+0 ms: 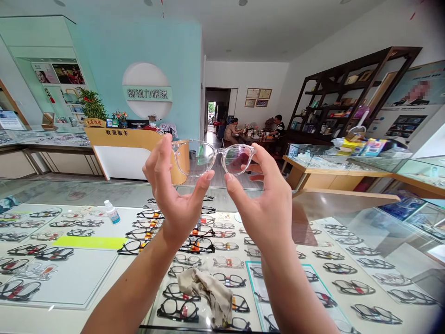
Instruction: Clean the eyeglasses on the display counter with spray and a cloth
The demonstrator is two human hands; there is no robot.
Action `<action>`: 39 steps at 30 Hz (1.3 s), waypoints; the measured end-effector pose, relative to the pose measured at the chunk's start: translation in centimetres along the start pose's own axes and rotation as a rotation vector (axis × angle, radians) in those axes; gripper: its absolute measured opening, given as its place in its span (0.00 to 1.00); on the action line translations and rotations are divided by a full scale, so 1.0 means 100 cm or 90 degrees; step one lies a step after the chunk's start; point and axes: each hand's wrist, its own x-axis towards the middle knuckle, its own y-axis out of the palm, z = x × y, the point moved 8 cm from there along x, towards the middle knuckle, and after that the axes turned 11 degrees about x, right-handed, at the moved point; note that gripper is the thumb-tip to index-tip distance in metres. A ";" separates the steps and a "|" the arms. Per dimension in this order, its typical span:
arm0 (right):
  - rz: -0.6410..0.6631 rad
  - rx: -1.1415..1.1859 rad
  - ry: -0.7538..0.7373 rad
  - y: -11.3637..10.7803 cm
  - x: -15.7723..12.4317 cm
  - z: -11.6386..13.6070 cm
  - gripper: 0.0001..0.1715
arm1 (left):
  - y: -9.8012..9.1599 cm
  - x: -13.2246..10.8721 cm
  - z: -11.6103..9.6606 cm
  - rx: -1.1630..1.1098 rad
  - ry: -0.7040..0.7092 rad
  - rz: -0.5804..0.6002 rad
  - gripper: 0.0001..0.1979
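Observation:
A pair of clear-framed glasses [218, 151] is held up in front of me, lenses upright, between both hands. My left hand [177, 185] has its thumb and fingers closed on the left end of the frame. On the right end, my right hand [260, 190] grips the rim, thumb below and forefinger at the top corner. Below the hands, a crumpled beige cloth [208, 292] lies over the display counter among rows of glasses. A small white bottle [111, 212] stands on the counter to the left.
The glass counter [66, 301] spans the foreground with many glasses. A yellow-green strip [90, 242] lies at left. Beyond are a cashier desk [121, 160], a dark shelf [333, 104], and two people seated at a table in the distance.

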 end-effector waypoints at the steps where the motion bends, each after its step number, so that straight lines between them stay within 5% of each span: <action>1: 0.002 -0.001 -0.002 0.000 0.000 0.000 0.40 | 0.000 0.000 0.000 0.007 0.001 0.000 0.46; 39: 0.013 0.015 0.001 0.009 -0.002 -0.003 0.37 | 0.004 0.002 0.007 -0.008 -0.020 0.023 0.47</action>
